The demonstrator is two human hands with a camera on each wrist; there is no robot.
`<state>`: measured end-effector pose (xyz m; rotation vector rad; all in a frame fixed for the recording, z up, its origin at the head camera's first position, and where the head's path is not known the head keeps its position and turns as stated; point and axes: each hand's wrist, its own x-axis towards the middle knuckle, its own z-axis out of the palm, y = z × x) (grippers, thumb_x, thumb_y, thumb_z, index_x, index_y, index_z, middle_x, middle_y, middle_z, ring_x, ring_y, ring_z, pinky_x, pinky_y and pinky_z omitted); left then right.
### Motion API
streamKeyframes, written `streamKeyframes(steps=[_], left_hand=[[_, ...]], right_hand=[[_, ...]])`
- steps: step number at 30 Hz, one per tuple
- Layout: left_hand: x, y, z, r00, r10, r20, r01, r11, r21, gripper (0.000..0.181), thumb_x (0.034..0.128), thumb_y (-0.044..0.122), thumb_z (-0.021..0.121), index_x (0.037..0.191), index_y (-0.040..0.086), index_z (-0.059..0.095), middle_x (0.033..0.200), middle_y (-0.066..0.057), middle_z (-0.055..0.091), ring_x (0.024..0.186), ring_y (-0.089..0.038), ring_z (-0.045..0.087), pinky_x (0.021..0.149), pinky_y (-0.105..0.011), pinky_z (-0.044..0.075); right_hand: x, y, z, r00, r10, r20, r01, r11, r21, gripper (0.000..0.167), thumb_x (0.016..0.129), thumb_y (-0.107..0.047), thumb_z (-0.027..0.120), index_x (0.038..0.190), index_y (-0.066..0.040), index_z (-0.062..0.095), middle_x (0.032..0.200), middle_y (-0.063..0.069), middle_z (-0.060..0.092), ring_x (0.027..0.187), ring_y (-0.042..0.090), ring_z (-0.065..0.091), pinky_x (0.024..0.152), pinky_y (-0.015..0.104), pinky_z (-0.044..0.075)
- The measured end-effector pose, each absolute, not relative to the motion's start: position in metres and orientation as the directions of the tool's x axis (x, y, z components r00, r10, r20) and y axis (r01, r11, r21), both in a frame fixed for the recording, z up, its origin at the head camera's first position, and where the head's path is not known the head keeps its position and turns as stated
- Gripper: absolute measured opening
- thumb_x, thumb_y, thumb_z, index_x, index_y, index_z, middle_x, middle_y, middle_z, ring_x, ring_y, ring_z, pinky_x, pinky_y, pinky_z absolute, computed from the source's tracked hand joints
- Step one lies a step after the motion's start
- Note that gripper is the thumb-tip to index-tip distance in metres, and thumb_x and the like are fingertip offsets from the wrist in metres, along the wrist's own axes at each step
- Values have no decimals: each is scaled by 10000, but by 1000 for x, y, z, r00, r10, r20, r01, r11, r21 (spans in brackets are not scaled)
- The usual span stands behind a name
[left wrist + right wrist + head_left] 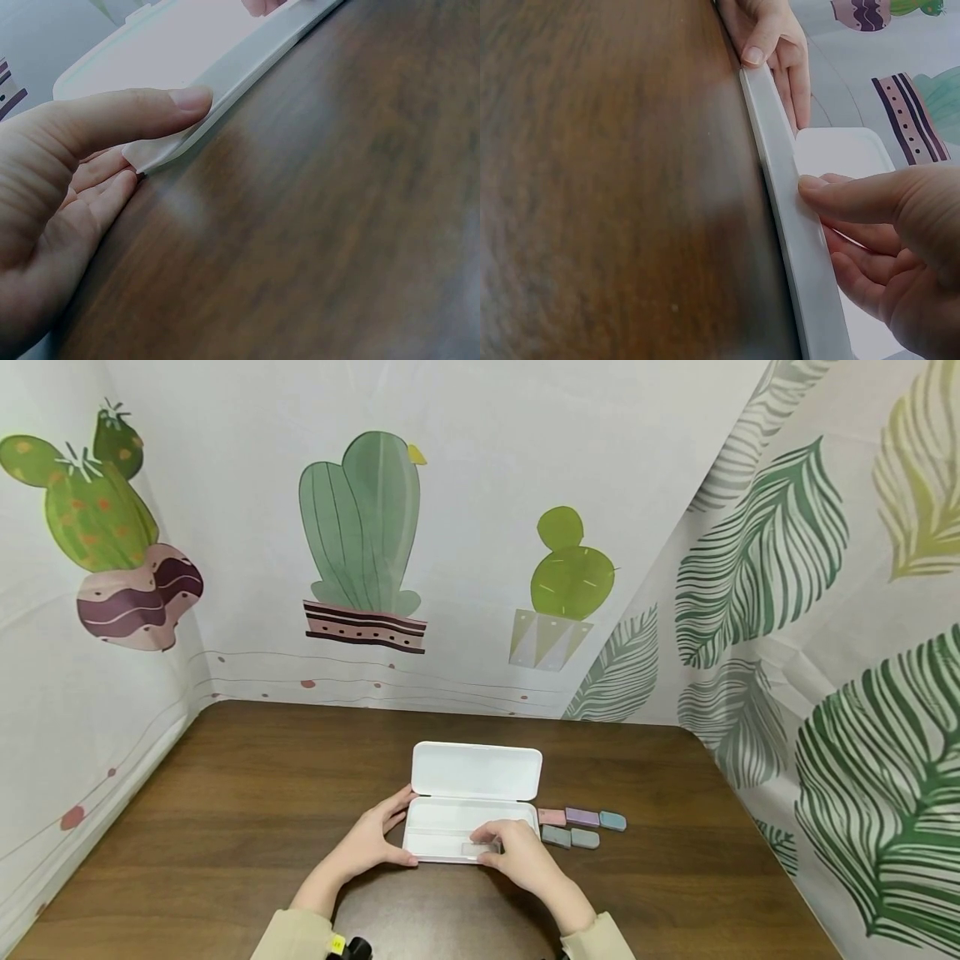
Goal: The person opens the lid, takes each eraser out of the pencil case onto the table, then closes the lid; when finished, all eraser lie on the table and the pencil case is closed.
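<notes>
A white hinged case (450, 818) lies with its lid (477, 772) raised at the back. My left hand (365, 845) holds the case's left end, thumb near the front corner and fingers towards the back; in the left wrist view the left hand's thumb (191, 101) lies along the front wall. Over the right half of the tray, my right hand (522, 857) pinches a small clear rectangular piece (471, 849), partly hidden by the fingers. In the right wrist view the right hand (907, 240) has its thumb at the wall's top edge and its other fingers curled inside.
Right of the case lie several small blocks: pink (552, 817), purple (582, 817), teal (612, 821) and two grey ones (556, 837). They rest on a brown wooden table (262, 777). Behind and beside it hangs white cloth (465, 527) printed with cacti and leaves.
</notes>
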<state>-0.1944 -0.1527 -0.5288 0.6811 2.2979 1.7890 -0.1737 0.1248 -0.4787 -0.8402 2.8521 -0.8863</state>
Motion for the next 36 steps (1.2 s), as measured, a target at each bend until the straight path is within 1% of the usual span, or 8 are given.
streamKeyframes(steps=[6,14,21,25,30,36], left_hand=[[-194,-153,-529,-886,438,150,251,183,951,1131,630,55,902,1512,-86,210,1493,-303,368,1395,-421,350,1148,-427,354],[-194,-152,-529,-886,437,154,255,182,950,1131,624,54,905,1513,-81,218,1491,-299,375,1393,-421,352,1147,-442,346],[-194,-152,-528,-888,433,154,254,183,950,1134,620,56,907,1514,-76,222,1489,-295,380,1391,-424,353,1146,-443,347],[-194,-152,-528,-887,435,156,256,181,950,1136,619,54,907,1515,-74,221,1490,-294,381,1393,-422,350,1148,-436,345],[-195,-152,-528,-886,435,161,261,182,948,1140,612,52,908,1513,-77,222,1486,-294,385,1391,-421,349,1152,-406,356],[-195,-152,-529,-887,433,161,263,186,947,1141,610,55,910,1511,-80,224,1485,-292,389,1389,-419,351,1155,-335,376]], right_hand=[[-174,125,-479,-857,-497,137,-485,688,-540,163,798,-103,784,955,-114,741,937,-21,743,899,115,660,766,282,572],[-174,124,-479,-863,-480,153,-478,681,-555,160,772,-92,802,923,-116,755,906,-25,750,825,61,637,692,224,543],[-175,125,-479,-866,-479,145,-466,666,-582,152,770,-71,800,908,-122,761,897,-19,756,861,99,689,719,233,577],[-175,125,-479,-865,-481,141,-460,653,-602,158,770,-64,799,916,-110,759,895,-9,757,851,104,693,702,222,574],[-177,125,-478,-865,-489,115,-446,641,-624,165,789,-65,786,948,-89,750,911,5,753,855,99,681,705,206,567],[-178,126,-479,-855,-511,89,-438,621,-650,189,799,-59,777,984,-50,742,939,48,751,883,163,689,721,224,577]])
